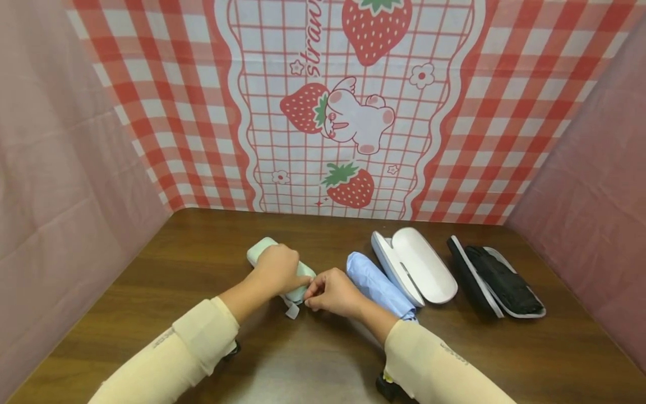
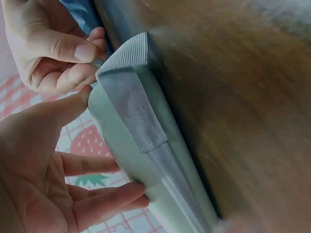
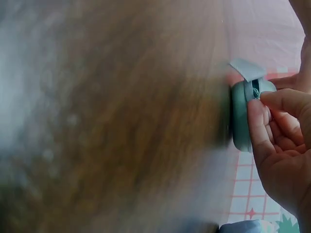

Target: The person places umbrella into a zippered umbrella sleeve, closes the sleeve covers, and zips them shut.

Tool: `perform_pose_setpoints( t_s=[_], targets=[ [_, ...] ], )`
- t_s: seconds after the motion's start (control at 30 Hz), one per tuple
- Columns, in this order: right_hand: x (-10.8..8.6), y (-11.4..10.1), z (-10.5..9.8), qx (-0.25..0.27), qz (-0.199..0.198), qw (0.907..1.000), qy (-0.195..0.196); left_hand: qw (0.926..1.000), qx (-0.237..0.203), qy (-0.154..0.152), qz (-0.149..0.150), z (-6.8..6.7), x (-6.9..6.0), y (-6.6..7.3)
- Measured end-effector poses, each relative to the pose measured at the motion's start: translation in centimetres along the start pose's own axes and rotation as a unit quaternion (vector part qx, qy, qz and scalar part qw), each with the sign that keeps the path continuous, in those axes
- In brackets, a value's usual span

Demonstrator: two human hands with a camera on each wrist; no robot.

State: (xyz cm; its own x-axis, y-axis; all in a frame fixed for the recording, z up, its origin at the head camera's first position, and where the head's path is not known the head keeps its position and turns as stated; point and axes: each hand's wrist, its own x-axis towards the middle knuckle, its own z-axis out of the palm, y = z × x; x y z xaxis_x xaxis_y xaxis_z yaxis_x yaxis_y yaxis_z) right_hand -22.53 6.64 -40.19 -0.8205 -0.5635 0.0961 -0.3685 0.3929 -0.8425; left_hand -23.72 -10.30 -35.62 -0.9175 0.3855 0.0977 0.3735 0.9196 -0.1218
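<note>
A mint-green zippered case (image 1: 263, 245) lies on the table left of centre. A grey strip runs along its side in the left wrist view, and a ribbed grey fabric tab (image 2: 131, 97) folds over at its near end. My left hand (image 1: 276, 268) holds the case from above, thumb at the near end and fingers spread along the upper edge. At that same end my right hand (image 1: 333, 292) pinches a small zipper pull (image 3: 256, 92) between thumb and index finger. The pull is mostly hidden by the fingertips.
Right of my right hand lies a folded light-blue umbrella (image 1: 375, 283). Beyond it stands an open hard case (image 1: 424, 266), white inside and pale blue outside. Farther right, an open black case (image 1: 474, 280) holds a folded black item (image 1: 502, 280). A checked strawberry cloth (image 1: 328, 140) hangs behind the table.
</note>
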Motion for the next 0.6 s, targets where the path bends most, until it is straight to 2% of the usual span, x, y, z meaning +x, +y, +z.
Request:
perform_pose_setpoints(
  t_s=[0.1,0.17,0.3,0.37,0.43,0.5,0.6],
  targets=[
    [0.1,0.1,0.2,-0.003,0.010,0.9997,0.021,0.9995,-0.015,-0.028,-0.005,-0.6,0.2,-0.2],
    [0.1,0.3,0.2,-0.006,0.014,0.9993,0.035,0.9982,-0.031,-0.051,0.003,-0.9,0.2,-0.7],
    [0.1,0.5,0.2,-0.013,0.019,0.9985,0.050,0.9940,-0.059,-0.075,0.053,-1.5,0.2,-2.2],
    [0.1,0.5,0.1,-0.014,0.026,0.9983,0.050,0.9911,-0.068,-0.080,0.081,-1.6,0.2,-2.8],
    [0.2,0.5,-0.1,-0.019,0.027,0.9980,0.054,0.9899,-0.073,-0.077,0.094,-1.5,0.3,-3.2],
    [0.2,0.4,-0.3,-0.024,0.027,0.9975,0.062,0.9917,-0.065,-0.071,0.085,-1.2,0.3,-3.3],
    [0.4,0.4,-0.4,-0.032,0.028,0.9966,0.070,0.9963,-0.029,-0.057,0.058,-0.6,0.5,-3.1]
  ],
)
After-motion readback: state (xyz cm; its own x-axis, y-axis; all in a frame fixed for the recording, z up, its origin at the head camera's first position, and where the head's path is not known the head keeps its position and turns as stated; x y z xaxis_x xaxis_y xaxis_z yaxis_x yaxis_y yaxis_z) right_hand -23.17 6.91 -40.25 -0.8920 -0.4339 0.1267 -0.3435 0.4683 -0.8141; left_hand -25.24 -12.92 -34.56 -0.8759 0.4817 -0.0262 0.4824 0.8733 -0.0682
